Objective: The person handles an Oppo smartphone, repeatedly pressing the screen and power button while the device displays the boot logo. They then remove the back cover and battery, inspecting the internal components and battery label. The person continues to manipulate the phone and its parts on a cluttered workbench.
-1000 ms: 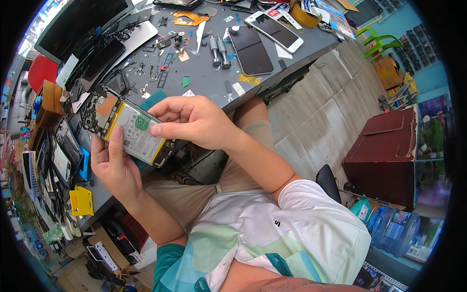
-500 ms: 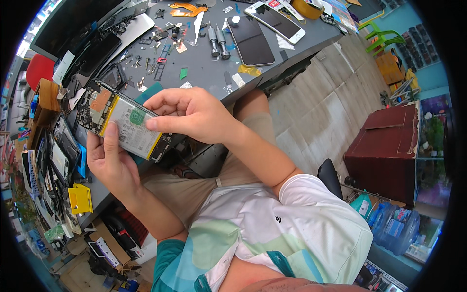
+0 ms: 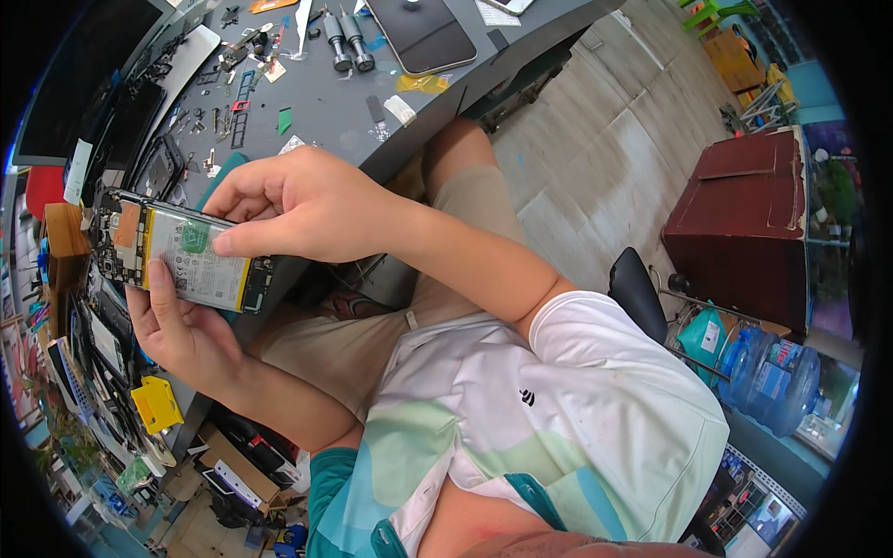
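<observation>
An opened phone [image 3: 200,274] with its insides bare lies between my two hands, over the desk's near left edge. Its circuit board and a copper-coloured patch [image 3: 126,228] show at the left end. A silver battery with yellow edges and a green sticker [image 3: 194,235] fills the middle. My left hand [image 3: 181,330] grips the phone from below, thumb on the battery's lower edge. My right hand [image 3: 302,205] holds the far side, thumb pressing on the battery near the green sticker, the other fingers curled at the phone's edge and partly hidden.
On the grey desk [image 3: 279,88] lie two screwdrivers [image 3: 349,42], a dark phone [image 3: 423,35], yellow film [image 3: 422,83] and scattered small parts. A monitor [image 3: 79,74] stands at the far left. Stacked phone parts and a yellow holder [image 3: 156,404] crowd the left. A maroon cabinet [image 3: 735,232] stands right.
The view has shifted, so the desk, hands and phone sit further left in the picture. Both hands keep their grip, and the phone now appears more level.
</observation>
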`<state>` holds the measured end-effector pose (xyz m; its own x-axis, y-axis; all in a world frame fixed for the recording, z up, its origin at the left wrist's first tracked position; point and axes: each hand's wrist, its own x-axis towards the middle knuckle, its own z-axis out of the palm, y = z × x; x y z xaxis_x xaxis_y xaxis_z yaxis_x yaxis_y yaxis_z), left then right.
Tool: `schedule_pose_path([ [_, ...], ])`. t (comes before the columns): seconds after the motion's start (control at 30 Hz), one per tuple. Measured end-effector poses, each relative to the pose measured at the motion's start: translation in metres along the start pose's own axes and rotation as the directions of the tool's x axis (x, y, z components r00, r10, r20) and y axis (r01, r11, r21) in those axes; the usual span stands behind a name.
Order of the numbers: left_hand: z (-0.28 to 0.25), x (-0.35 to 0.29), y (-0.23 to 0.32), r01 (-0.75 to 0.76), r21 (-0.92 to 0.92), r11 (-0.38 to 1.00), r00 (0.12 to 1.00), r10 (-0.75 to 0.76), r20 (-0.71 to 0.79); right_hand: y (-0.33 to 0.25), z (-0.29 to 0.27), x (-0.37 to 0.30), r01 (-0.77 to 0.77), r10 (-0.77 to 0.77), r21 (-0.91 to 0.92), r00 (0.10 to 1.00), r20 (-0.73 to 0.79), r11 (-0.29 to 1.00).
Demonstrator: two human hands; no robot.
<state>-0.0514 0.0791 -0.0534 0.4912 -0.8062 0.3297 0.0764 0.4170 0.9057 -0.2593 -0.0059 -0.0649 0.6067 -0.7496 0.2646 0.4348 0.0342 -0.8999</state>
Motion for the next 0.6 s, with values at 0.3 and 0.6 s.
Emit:
schedule_pose_path([
  [0.3,0.0071,0.001,0.0009,0.02,0.029,0.999,1.0,-0.019,-0.025,0.0029,-0.0004,0.0011,0.038,-0.038,-0.017,0.998,-0.055,0.999],
  [0.6,0.0048,0.0016,0.0019,0.038,0.028,0.999,0.998,-0.039,0.039,0.0027,-0.0009,0.0006,0.043,-0.043,-0.006,0.998,-0.045,0.999],
])
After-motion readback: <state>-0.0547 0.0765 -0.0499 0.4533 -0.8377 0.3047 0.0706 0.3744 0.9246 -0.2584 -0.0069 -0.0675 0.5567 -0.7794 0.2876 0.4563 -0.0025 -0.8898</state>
